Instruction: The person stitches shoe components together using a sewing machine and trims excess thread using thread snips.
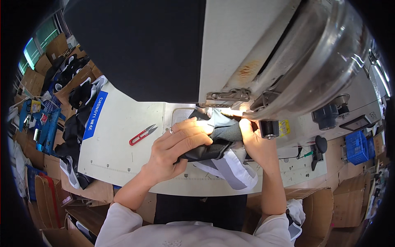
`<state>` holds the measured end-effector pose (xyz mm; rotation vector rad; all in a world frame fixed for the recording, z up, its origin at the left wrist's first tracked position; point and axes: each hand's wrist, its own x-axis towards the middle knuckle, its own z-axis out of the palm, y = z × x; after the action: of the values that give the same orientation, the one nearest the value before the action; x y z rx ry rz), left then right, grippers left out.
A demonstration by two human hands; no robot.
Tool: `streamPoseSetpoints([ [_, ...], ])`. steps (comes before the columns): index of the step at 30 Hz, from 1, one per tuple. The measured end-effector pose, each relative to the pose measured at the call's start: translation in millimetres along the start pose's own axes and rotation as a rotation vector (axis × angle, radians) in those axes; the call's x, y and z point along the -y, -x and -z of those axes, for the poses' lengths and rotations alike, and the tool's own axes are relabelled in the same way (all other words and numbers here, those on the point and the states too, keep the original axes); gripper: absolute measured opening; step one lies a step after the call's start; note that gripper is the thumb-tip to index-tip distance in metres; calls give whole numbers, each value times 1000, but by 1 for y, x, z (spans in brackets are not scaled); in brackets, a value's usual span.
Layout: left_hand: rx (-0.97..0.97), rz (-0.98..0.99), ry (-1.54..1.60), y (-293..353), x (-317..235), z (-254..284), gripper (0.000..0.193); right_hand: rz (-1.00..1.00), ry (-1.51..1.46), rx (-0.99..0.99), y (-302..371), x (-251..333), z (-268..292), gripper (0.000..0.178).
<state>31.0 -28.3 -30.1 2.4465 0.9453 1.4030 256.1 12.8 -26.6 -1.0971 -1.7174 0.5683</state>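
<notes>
A black and dark grey sewn fabric piece [226, 135] lies under the lit needle area of a sewing machine [230, 49]. From it a grey part with white edging [238, 171] hangs toward the table's front edge. My left hand [173, 144], with a ring on one finger, is closed on the fabric's left side, fingers over the top and thumb at the near edge. My right hand [260, 144] grips its right side, thumb on top. The machine head hides the needle and the fabric's far end. Red-handled thread snips [143, 135] rest on the table left of my left hand.
The white sewing table [111, 144] has a ruler scale along its front. Black fabric pieces [72, 144] pile up beyond its left edge. A cardboard box [314, 210] stands below on the right. A blue crate [356, 147] and a green-handled tool [307, 154] are farther right.
</notes>
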Motion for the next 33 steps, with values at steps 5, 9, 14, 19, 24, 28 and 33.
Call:
streamPoseSetpoints([
  [5,36,51,-42,0,1,3,63,-116,144,30,-4,-4,3,23],
  [9,39,55,-30,2,5,2,62,-302,191,129,-6,-4,4,22],
  [14,0,14,-160,-5,8,4,59,-131,280,64,-8,-30,-1,19],
  [19,26,41,-136,-7,12,5,59,-21,356,-17,-6,-41,3,19],
  [24,49,29,-116,-10,13,9,61,-103,320,-5,-8,-33,2,23],
  [28,29,48,-121,-10,15,7,62,-196,384,210,-14,-38,4,30],
  [33,-100,84,-94,-9,19,5,45,-263,204,90,-16,-20,3,30],
])
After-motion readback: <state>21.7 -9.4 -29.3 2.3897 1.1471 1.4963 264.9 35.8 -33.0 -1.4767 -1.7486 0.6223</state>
